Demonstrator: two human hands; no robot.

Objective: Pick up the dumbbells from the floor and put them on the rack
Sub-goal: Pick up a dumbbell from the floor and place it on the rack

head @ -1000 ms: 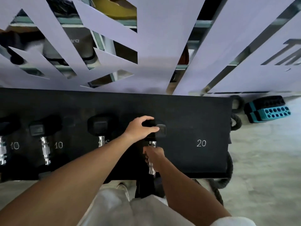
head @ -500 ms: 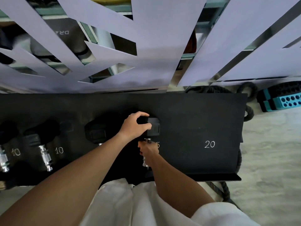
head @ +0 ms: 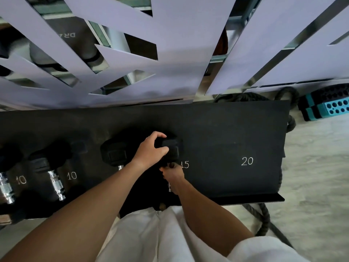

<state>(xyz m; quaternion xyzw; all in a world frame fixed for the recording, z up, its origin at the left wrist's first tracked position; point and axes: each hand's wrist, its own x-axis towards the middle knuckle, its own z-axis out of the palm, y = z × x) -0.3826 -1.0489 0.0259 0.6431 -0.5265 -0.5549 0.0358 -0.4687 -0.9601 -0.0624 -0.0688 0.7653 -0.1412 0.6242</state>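
On rack [head: 226, 129], both hands grip one dumbbell [head: 171, 148] beside seemingly three others.

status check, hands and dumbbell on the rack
Left hand grips dumbbell head, right hand on its handle. Dumbbell at rack slot 15. Nothing in the way.

A gym is being shown.
Dumbbells [head: 54, 178] are being stored on a black rack [head: 226, 133] marked with weights; battle ropes [head: 264, 220] are lying nearby.
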